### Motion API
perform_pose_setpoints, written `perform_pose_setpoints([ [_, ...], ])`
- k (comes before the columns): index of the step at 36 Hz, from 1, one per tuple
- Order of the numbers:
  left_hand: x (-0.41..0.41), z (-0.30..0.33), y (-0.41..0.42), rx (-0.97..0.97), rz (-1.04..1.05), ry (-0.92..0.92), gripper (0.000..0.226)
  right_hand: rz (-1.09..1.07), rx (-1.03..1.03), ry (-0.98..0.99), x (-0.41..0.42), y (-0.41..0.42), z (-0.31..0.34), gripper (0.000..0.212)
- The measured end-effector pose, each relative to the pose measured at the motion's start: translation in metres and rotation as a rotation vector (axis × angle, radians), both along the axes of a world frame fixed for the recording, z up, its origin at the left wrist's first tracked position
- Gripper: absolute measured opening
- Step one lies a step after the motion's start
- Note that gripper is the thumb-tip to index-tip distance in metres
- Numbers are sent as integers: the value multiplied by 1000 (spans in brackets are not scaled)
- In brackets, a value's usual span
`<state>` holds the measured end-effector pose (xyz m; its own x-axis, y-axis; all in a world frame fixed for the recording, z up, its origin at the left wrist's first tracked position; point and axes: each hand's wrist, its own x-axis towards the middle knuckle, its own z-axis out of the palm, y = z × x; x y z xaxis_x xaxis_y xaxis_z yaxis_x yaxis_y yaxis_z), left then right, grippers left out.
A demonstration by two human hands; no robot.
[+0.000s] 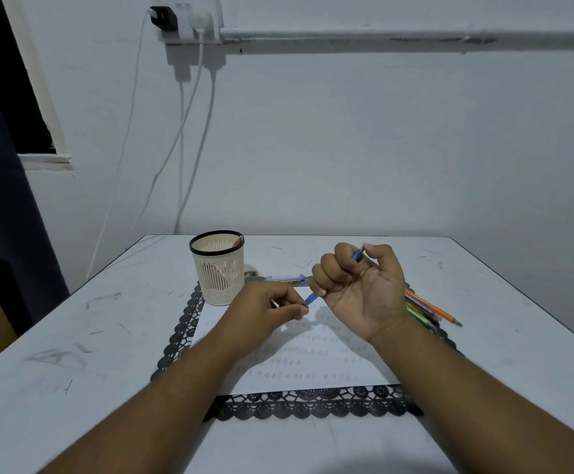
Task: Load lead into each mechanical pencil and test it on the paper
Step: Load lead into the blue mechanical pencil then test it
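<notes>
My right hand (357, 289) grips a blue mechanical pencil (312, 297) in a fist above the paper (313, 364), thumb on its top end, tip pointing down-left. My left hand (268, 309) pinches something very thin at that tip; whether it is a lead I cannot tell. The white paper carries rows of small pencil marks and lies on a black lace mat (313, 405). A blue-and-clear lead case (285, 277) lies behind the hands. Several coloured pencils (429, 311) lie on the mat to the right, partly hidden by my right wrist.
A beige mesh pen cup (218, 268) with a black rim stands at the mat's far left corner, a red pen inside. Thin loose leads lie scattered on the grey table (73, 354). White cables hang down the wall from a socket (190, 18).
</notes>
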<state>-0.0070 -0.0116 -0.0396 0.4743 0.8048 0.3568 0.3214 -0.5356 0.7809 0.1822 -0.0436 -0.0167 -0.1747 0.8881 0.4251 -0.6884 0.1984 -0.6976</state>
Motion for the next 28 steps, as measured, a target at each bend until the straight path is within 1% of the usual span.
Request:
perform_pose_setpoints([
  [7,0,-2,2,-7,1,4,14,9,0,-7,0,2,-1,35],
  [12,0,-2,2,-4,0,7,15,30,12,-22,2,2,-2,41],
  [22,0,-3,2,-5,0,13,13,44,5,-12,2,2,-2,45],
  [24,0,-3,2,-3,-2,17,14,36,5,-19,2,2,-2,44],
  [28,0,-3,2,-5,-5,19,13,15,-17,-5,2,1,-2,36],
])
